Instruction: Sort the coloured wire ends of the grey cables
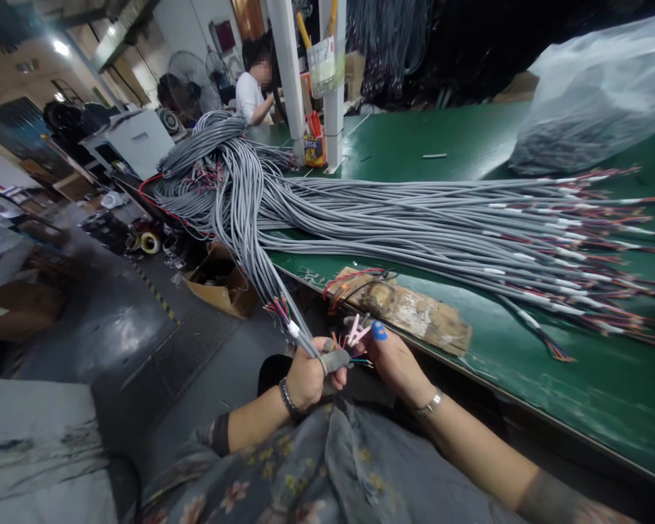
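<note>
My left hand (308,372), a grey wrap on its thumb, is closed around the end of a grey multi-core cable (304,336). Thin coloured wires (363,361) fan out beyond that thumb toward the right. Facing it, my right hand (401,364) has a blue cover on its thumb and pinches a small pink two-armed tool (356,331); its exact kind is unclear. The fingers behind the tool are partly hidden. Beside the held cable hang other cable ends with coloured wires (278,309), part of a thick grey bundle (245,211).
Many grey cables (404,211) lie across the green table (589,407), their stripped ends to the right. A worn wooden board (404,306) sits at the near edge. A clear plastic bag (600,94), white posts (332,87) and a seated person (254,91) are farther back. A cardboard box (221,284) stands below.
</note>
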Motion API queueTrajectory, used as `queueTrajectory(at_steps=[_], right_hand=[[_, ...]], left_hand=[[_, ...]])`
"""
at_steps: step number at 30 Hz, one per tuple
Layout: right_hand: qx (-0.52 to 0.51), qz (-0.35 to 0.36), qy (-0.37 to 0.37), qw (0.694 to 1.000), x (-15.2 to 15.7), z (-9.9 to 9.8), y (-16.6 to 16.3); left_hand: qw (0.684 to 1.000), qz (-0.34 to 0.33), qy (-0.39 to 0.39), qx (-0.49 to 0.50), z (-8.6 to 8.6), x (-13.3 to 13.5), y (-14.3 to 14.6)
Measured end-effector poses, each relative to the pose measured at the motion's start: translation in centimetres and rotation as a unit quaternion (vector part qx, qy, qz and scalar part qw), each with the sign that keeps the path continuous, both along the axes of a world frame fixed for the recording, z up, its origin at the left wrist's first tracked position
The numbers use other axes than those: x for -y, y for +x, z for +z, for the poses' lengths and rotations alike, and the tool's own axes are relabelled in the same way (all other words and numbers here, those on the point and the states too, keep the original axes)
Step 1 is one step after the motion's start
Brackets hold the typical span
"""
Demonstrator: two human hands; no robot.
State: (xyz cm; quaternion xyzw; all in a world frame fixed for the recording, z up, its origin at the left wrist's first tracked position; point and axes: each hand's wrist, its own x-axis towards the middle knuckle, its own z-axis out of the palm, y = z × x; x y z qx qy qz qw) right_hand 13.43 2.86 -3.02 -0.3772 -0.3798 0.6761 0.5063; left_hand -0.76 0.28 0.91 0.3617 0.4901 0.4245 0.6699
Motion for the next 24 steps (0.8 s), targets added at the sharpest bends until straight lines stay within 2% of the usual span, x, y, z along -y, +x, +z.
queueTrajectory(at_steps=[4,7,12,19,24], right_hand=[[-0.101,0.032,-0.070,0.992,-0.4,0.6,-0.6],[-0.140,0.010,-0.094,0.986,-0.6,1.0,-1.0],[-0.153,-0.010,-0.128,0.980,-0.6,0.7,-1.1],[-0.202,0.074,-0.134,0.967,-0.1,1.2,-0.6],[-0.162,0.033,-0.124,0.978,0.2,1.4,-0.5]], left_hand=[[1.000,-0.010,-0.004,-0.004,-0.3,-0.2,0.0],[1.000,-0.021,0.001,-0.015,-0.8,-0.3,-0.1],[0.999,-0.040,0.008,-0.031,-1.4,-0.2,-0.4],[0.999,-0.030,0.009,-0.016,-1.1,0.3,-0.7],[0.997,-0.079,0.014,0.002,-0.7,0.5,-1.4]])
